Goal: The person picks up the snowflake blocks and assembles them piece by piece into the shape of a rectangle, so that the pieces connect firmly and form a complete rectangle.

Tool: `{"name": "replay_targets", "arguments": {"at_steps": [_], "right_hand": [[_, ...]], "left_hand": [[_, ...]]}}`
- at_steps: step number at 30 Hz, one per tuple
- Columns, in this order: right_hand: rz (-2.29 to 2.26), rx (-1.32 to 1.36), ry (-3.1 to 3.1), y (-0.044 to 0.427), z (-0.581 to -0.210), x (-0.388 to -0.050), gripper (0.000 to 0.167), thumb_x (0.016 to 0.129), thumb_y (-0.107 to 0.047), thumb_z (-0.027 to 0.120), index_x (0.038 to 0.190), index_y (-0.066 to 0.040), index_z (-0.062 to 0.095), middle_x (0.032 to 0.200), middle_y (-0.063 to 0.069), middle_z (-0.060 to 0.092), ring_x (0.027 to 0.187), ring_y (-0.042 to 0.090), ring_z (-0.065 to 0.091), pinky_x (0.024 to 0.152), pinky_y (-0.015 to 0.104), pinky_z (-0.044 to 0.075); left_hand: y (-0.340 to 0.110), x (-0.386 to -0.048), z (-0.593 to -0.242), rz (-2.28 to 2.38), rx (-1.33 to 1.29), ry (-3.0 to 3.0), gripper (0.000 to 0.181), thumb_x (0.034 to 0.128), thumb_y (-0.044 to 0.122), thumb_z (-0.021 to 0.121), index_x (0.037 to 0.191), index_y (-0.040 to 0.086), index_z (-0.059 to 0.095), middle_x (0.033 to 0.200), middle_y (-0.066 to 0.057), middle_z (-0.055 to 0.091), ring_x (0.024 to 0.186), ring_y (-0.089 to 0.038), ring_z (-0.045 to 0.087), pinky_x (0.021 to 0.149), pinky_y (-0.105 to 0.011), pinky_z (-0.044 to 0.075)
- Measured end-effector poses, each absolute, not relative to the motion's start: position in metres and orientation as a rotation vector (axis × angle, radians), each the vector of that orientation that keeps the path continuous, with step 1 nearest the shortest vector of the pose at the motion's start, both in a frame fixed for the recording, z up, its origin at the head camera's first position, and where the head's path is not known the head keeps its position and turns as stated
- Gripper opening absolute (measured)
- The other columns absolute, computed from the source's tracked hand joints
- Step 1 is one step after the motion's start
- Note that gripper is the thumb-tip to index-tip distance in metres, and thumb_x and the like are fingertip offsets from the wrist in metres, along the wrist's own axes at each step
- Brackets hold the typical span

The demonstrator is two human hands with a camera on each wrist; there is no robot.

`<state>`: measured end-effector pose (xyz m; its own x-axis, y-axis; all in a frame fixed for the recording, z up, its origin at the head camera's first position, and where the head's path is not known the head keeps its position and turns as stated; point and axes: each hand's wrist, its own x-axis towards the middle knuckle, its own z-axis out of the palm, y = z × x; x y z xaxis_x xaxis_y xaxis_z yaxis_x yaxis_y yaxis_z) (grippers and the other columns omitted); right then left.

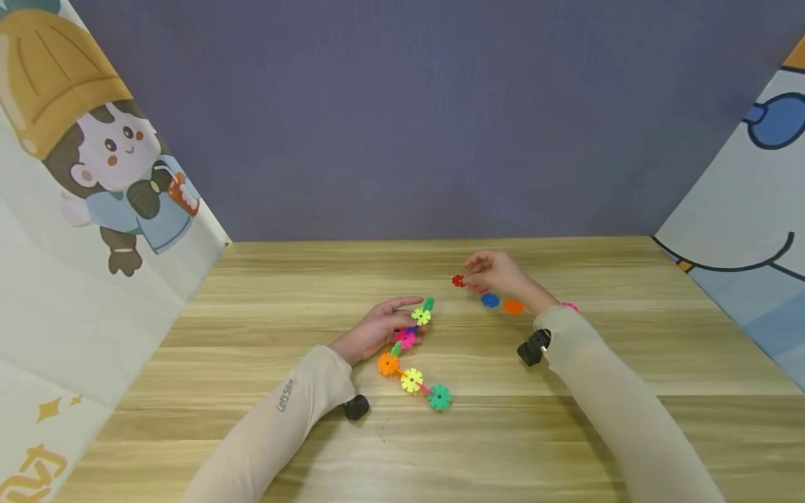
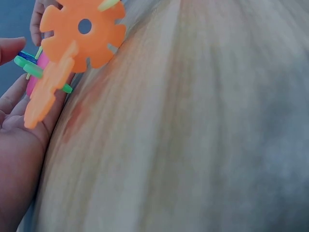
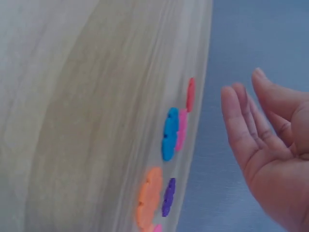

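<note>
My left hand (image 1: 377, 328) (image 2: 19, 154) pinches a chain of linked notched discs between thumb and fingers. The chain's yellow-green disc (image 1: 421, 316) is by the fingertips; its orange disc (image 1: 388, 364) (image 2: 60, 24), yellow disc (image 1: 411, 380) and green disc (image 1: 439, 397) trail toward the front. My right hand (image 1: 499, 272) (image 3: 275, 145) hangs above the table with nothing visible between its parted fingers. A loose red disc (image 1: 458, 281) (image 3: 190, 94) lies beside its fingertips in the head view, with a blue disc (image 1: 490, 300) (image 3: 170, 134) just below the hand.
More loose discs lie by the right forearm: an orange one (image 1: 513, 307) (image 3: 148, 198), a purple one (image 3: 168, 197) and a pink one (image 1: 569, 306), partly covered by the sleeve. A dark wall stands behind the wooden table (image 1: 283, 279), with printed panels on both sides.
</note>
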<state>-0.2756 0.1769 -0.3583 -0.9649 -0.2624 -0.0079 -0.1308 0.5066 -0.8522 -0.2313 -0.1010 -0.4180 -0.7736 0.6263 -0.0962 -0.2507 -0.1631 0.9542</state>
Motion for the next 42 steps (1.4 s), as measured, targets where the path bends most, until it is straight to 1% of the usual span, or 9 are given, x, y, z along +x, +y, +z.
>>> {"name": "replay_targets", "arguments": {"at_steps": [8,11,16,18,22,28,30,36,42], "right_hand": [[-1.389,-0.318,2.646,0.177,-0.372,-0.285,0.037,0.080,0.009,0.074,0.114,0.015,0.061,0.099,0.029,0.068,0.075,0.021,0.067,0.067,0.029,0.059],[-1.343,-0.291,2.649,0.177,-0.374,-0.288,0.041,0.080,0.007,0.075,0.118,0.014,0.060,0.104,0.029,0.067,0.078,0.022,0.067,0.069,0.031,0.060],[-1.230,-0.241,2.674,0.176,-0.376,-0.291,0.048,0.083,-0.002,0.077,0.126,0.010,0.060,0.108,0.025,0.067,0.083,0.025,0.068,0.073,0.033,0.060],[-1.220,-0.220,2.667,0.175,-0.377,-0.293,0.049,0.084,-0.003,0.077,0.127,0.011,0.059,0.108,0.024,0.067,0.081,0.023,0.068,0.073,0.033,0.060],[-1.195,-0.191,2.672,0.176,-0.381,-0.297,0.049,0.085,-0.007,0.077,0.127,0.010,0.059,0.109,0.023,0.068,0.077,0.021,0.067,0.073,0.032,0.059],[-1.032,-0.195,2.788,0.173,-0.381,-0.297,0.048,0.085,-0.016,0.079,0.125,0.007,0.064,0.121,0.022,0.066,0.099,0.030,0.065,0.090,0.042,0.054],[-0.985,-0.192,2.809,0.170,-0.379,-0.296,0.047,0.086,-0.017,0.078,0.125,0.007,0.065,0.122,0.023,0.066,0.097,0.030,0.066,0.090,0.043,0.054],[-0.938,-0.191,2.805,0.164,-0.374,-0.293,0.041,0.086,-0.013,0.078,0.119,0.009,0.066,0.108,0.021,0.070,0.060,0.014,0.060,0.065,0.030,0.054],[-0.997,-0.149,2.759,0.166,-0.374,-0.293,0.032,0.082,-0.010,0.079,0.107,0.007,0.068,0.086,0.012,0.069,0.061,0.014,0.056,0.065,0.031,0.053]], "left_hand": [[-0.103,-0.230,-0.421,1.989,0.458,1.513,0.060,0.0954,-0.006,0.048,0.153,-0.001,0.031,0.145,-0.022,0.040,0.105,-0.022,0.064,0.091,-0.040,0.056],[-0.103,-0.230,-0.422,1.987,0.449,1.522,0.059,0.0968,-0.006,0.050,0.153,0.000,0.032,0.143,-0.023,0.044,0.103,-0.022,0.066,0.091,-0.041,0.057],[-0.102,-0.230,-0.422,1.981,0.425,1.548,0.059,0.0975,-0.004,0.054,0.153,0.001,0.033,0.128,-0.020,0.058,0.097,-0.021,0.067,0.089,-0.042,0.057],[-0.101,-0.230,-0.422,1.982,0.426,1.549,0.058,0.0987,-0.002,0.054,0.152,0.000,0.033,0.127,-0.016,0.058,0.096,-0.020,0.066,0.089,-0.041,0.057],[-0.100,-0.230,-0.421,1.986,0.398,1.541,0.053,0.1030,0.004,0.051,0.152,0.000,0.032,0.129,-0.021,0.057,0.092,-0.020,0.067,0.086,-0.039,0.059],[-0.097,-0.230,-0.419,1.992,0.357,1.536,0.050,0.1050,0.006,0.048,0.152,0.002,0.032,0.133,-0.026,0.056,0.088,-0.019,0.068,0.083,-0.036,0.060],[-0.097,-0.230,-0.419,1.991,0.360,1.540,0.050,0.1050,0.006,0.048,0.152,0.001,0.032,0.132,-0.027,0.057,0.087,-0.018,0.068,0.083,-0.035,0.060],[-0.096,-0.231,-0.419,1.992,0.369,1.541,0.051,0.1048,0.005,0.048,0.152,0.000,0.031,0.128,-0.024,0.059,0.087,-0.019,0.069,0.083,-0.036,0.060],[-0.096,-0.231,-0.418,1.996,0.339,1.561,0.049,0.1043,0.004,0.047,0.151,-0.002,0.033,0.120,-0.023,0.061,0.085,-0.019,0.068,0.081,-0.034,0.060]]}}
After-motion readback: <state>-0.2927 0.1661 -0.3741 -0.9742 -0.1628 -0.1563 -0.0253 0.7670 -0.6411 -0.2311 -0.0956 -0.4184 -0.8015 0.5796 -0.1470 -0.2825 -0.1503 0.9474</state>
